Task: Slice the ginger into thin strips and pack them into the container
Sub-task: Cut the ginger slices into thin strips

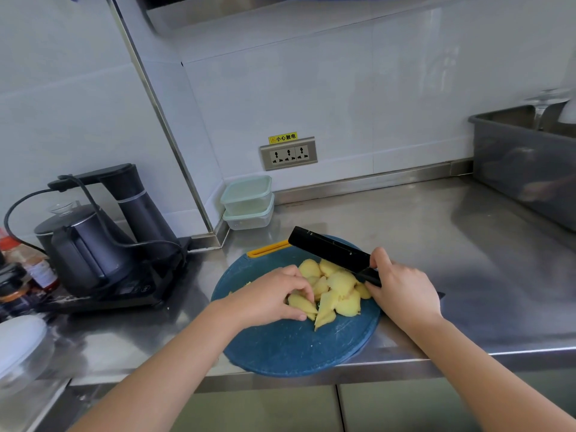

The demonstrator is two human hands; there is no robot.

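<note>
Several pale yellow ginger slices lie in a loose pile on a round blue cutting board at the counter's front edge. My left hand rests on the left side of the pile, its fingertips pinching one slice. My right hand grips the handle of a black cleaver, whose blade lies flat-angled just behind the pile, pointing up and left. Two stacked clear containers with pale green lids stand by the wall behind the board.
A black electric kettle set with cords sits at the left, with bottles beside it. A grey tub stands at the back right. A wall socket is above the containers. A white lid lies at the near left.
</note>
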